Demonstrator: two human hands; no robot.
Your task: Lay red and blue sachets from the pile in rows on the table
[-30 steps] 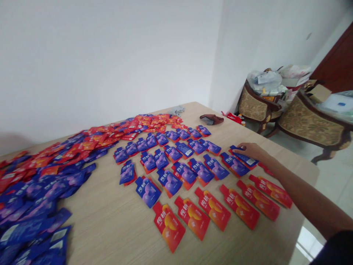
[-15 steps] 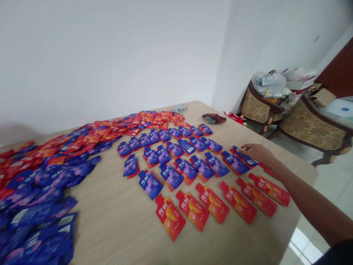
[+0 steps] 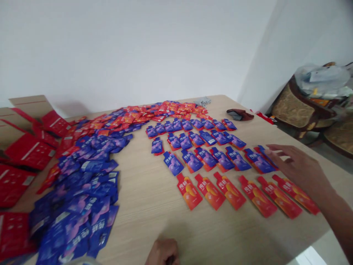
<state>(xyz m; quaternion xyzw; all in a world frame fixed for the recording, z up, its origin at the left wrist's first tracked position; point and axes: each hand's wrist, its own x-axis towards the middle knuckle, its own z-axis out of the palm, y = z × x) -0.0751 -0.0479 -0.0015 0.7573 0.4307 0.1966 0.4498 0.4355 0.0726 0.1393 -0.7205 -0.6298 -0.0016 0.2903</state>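
Note:
My right hand [image 3: 299, 167] is over the right end of a row of blue pouches, fingers stretched and apart. Its fingertips are at a blue pouch [image 3: 267, 156]; whether they touch it I cannot tell. A blue pouch with purple fruit [image 3: 259, 161] lies beside that one, with red showing under it. In front is a row of red-orange pouches [image 3: 230, 191] with yellow fruit. My left hand [image 3: 164, 252] is curled at the bottom edge over the table [image 3: 138, 206]; what it holds, if anything, is hidden.
Heaped blue pouches [image 3: 91, 198] and red pouches [image 3: 132, 116] spread along the left and back. Red boxes [image 3: 19, 176] with raised flaps stand at far left. A brown cloth item [image 3: 239, 115] and a grey cloth [image 3: 202, 102] lie toward the back. Chairs [image 3: 296, 105] stand beyond the right edge.
The view has turned left, bringing the red boxes into sight. My left hand has appeared at the bottom. My right hand stays by the end blue pouch, its fingers now stretched out.

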